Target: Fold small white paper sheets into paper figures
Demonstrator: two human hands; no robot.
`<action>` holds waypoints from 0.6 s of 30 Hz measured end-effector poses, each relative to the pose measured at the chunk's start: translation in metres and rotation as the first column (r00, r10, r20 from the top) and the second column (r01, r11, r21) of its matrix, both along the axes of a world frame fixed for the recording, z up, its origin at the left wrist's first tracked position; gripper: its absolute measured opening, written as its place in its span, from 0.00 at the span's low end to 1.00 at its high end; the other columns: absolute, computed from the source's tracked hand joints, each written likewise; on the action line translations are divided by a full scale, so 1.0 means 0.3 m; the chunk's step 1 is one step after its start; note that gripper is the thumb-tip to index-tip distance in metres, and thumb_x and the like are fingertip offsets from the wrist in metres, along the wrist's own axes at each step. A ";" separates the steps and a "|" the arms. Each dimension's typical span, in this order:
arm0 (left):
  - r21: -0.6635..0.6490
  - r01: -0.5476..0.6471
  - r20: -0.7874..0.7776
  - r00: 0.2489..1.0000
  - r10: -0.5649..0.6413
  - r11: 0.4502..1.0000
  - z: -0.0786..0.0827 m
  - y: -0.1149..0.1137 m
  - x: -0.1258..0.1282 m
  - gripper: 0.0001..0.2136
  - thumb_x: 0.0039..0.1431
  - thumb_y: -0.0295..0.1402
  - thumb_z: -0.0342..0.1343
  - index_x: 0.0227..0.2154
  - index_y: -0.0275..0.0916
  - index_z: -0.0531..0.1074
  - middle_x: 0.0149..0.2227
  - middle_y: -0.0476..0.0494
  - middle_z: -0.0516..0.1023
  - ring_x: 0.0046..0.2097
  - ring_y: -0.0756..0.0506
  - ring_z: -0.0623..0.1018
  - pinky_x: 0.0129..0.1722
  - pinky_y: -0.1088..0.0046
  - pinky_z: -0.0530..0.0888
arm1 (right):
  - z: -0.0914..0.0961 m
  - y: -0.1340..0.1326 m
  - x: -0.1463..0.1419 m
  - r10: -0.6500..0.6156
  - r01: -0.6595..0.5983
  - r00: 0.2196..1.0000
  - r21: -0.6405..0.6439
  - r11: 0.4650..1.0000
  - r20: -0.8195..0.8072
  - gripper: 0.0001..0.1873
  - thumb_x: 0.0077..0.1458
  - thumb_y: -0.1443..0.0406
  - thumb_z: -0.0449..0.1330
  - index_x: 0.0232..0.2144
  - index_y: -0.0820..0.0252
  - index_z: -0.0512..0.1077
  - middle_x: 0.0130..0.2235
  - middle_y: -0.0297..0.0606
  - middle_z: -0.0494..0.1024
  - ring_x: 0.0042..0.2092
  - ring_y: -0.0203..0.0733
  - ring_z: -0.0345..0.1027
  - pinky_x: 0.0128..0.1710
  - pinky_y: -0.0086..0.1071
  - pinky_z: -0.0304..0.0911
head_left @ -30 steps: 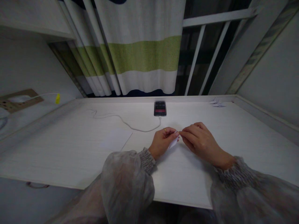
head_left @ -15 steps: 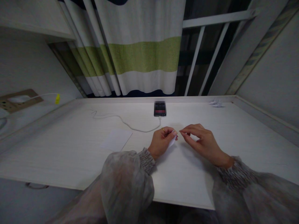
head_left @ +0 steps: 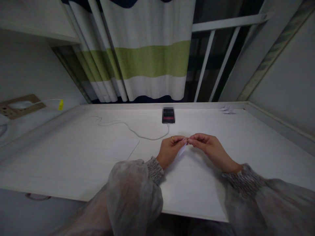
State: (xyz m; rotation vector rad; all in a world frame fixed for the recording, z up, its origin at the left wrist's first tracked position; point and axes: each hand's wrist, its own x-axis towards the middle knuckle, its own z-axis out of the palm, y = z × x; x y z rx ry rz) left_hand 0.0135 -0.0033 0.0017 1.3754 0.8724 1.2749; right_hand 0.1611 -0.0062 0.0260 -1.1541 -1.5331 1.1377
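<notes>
A small folded piece of white paper (head_left: 182,150) hangs from the fingertips of my left hand (head_left: 169,150), which is closed on it and wears a ring. My right hand (head_left: 210,148) meets those fingertips in a pinch at the top end of the paper, thumb against forefinger. The fingers hide most of that end. Both hands are just above the white desk (head_left: 197,193). To the left of them a flat sheet of white paper (head_left: 123,147) lies on the desktop.
A phone (head_left: 168,115) lies beyond my hands, with a white cable (head_left: 137,133) running left from it. Small crumpled paper pieces (head_left: 227,109) sit at the back right. On the left wall is a socket panel (head_left: 22,105). A striped curtain (head_left: 152,62) hangs behind the desk.
My right hand has moved left and closed its fingers at the paper, meeting the left fingertips. A gap separated the two hands before. The left hand has barely moved.
</notes>
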 end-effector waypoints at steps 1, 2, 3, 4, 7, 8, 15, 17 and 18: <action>-0.001 0.002 0.003 1.000 -0.002 1.000 -0.003 0.001 0.000 0.08 0.47 0.34 0.56 0.27 0.34 0.75 0.28 0.45 0.77 0.32 0.50 0.74 0.37 0.73 0.69 | 0.000 0.000 -0.001 0.009 -0.010 1.000 -0.010 1.000 -0.013 0.15 0.38 0.54 0.63 0.23 0.60 0.71 0.26 0.34 0.74 0.30 0.36 0.64 0.33 0.31 0.58; -0.006 -0.001 0.016 1.000 0.001 1.000 -0.006 0.003 0.001 0.08 0.47 0.33 0.57 0.28 0.34 0.74 0.28 0.45 0.77 0.32 0.50 0.74 0.36 0.73 0.69 | 0.001 0.000 -0.001 0.021 -0.021 1.000 -0.014 1.000 -0.023 0.14 0.38 0.55 0.63 0.23 0.60 0.72 0.26 0.34 0.74 0.30 0.36 0.64 0.33 0.31 0.58; -0.014 -0.004 0.032 0.999 0.004 1.000 -0.009 0.004 0.001 0.08 0.46 0.33 0.57 0.29 0.34 0.73 0.27 0.46 0.77 0.31 0.50 0.74 0.36 0.73 0.69 | 0.001 -0.001 -0.002 0.033 -0.034 0.999 -0.017 0.999 -0.030 0.14 0.38 0.55 0.63 0.23 0.60 0.72 0.26 0.34 0.74 0.31 0.36 0.64 0.34 0.31 0.58; -0.021 -0.007 0.045 0.999 0.008 1.000 -0.012 0.006 0.002 0.08 0.46 0.33 0.57 0.30 0.35 0.72 0.27 0.47 0.77 0.31 0.50 0.74 0.35 0.73 0.69 | 0.000 -0.001 -0.003 0.041 -0.042 0.998 -0.019 0.999 -0.039 0.13 0.39 0.56 0.63 0.23 0.60 0.72 0.26 0.34 0.73 0.31 0.36 0.64 0.34 0.30 0.58; -0.023 -0.021 0.036 0.999 0.021 1.000 -0.020 0.010 0.002 0.09 0.46 0.33 0.57 0.32 0.37 0.67 0.23 0.50 0.76 0.29 0.50 0.74 0.32 0.75 0.68 | -0.004 0.000 -0.008 0.036 -0.038 0.997 -0.030 0.999 -0.069 0.13 0.39 0.56 0.63 0.22 0.60 0.71 0.26 0.33 0.73 0.30 0.34 0.63 0.34 0.30 0.58; -0.012 -0.024 0.011 1.000 0.025 1.000 -0.023 0.011 0.001 0.09 0.47 0.33 0.57 0.32 0.37 0.65 0.23 0.50 0.76 0.28 0.51 0.74 0.31 0.76 0.67 | -0.005 0.000 -0.009 0.029 -0.032 0.997 -0.033 0.999 -0.075 0.13 0.39 0.56 0.63 0.23 0.60 0.71 0.25 0.33 0.73 0.30 0.34 0.63 0.34 0.30 0.58; 0.026 -0.020 -0.122 0.992 0.023 0.999 -0.031 0.012 0.001 0.10 0.50 0.36 0.54 0.32 0.38 0.61 0.24 0.50 0.74 0.26 0.52 0.71 0.29 0.77 0.64 | -0.005 -0.002 -0.009 0.051 -0.055 0.997 0.067 0.996 0.051 0.14 0.44 0.55 0.59 0.24 0.61 0.70 0.25 0.34 0.71 0.30 0.36 0.63 0.33 0.31 0.58; -0.012 0.006 -0.077 0.997 -0.007 1.000 -0.028 0.011 0.004 0.12 0.48 0.36 0.56 0.32 0.38 0.59 0.24 0.51 0.74 0.27 0.52 0.71 0.29 0.77 0.65 | -0.008 -0.001 -0.006 0.015 -0.029 0.994 0.128 0.991 0.112 0.13 0.46 0.56 0.57 0.24 0.61 0.69 0.24 0.34 0.71 0.29 0.36 0.63 0.31 0.32 0.58; -0.041 0.027 -0.038 0.999 -0.028 0.999 -0.026 0.010 0.006 0.14 0.46 0.35 0.57 0.33 0.38 0.59 0.24 0.51 0.74 0.26 0.53 0.71 0.29 0.77 0.65 | -0.009 0.000 -0.004 -0.013 -0.009 0.990 0.159 0.987 0.139 0.12 0.47 0.57 0.57 0.24 0.61 0.69 0.24 0.34 0.70 0.28 0.36 0.62 0.31 0.31 0.57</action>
